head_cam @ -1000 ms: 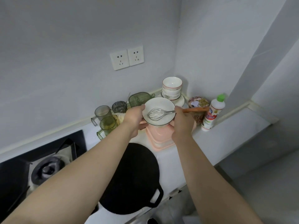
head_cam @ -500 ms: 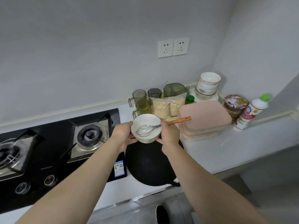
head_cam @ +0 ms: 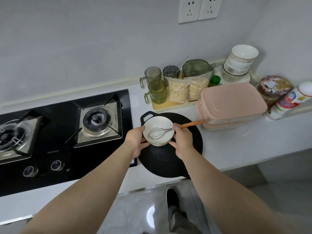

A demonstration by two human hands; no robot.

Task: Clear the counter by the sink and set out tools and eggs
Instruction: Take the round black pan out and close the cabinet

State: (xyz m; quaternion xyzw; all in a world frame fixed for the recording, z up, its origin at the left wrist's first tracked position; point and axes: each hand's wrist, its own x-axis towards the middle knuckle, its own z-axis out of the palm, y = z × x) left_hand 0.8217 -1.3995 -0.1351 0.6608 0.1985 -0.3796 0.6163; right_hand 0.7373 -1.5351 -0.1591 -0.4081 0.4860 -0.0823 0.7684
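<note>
bowl (head_cam: 157, 124), white, held over the round pan (head_cam: 168, 163), left hand (head_cam: 135, 141) curled on its left rim, right hand (head_cam: 183, 140) curled on its right rim beside the whisk (head_cam: 156, 133) lying inside, long axis left to right, orange handle (head_cam: 192, 124) jutting right past the right hand.

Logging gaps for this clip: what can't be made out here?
All head view.
- Underside of the bowl, and whether it touches the black griddle pan: hidden by the left hand and right hand.
- The left burner: cut off by the left edge.
- Cap of the white bottle: cut off by the right edge; label print blurred.
</note>
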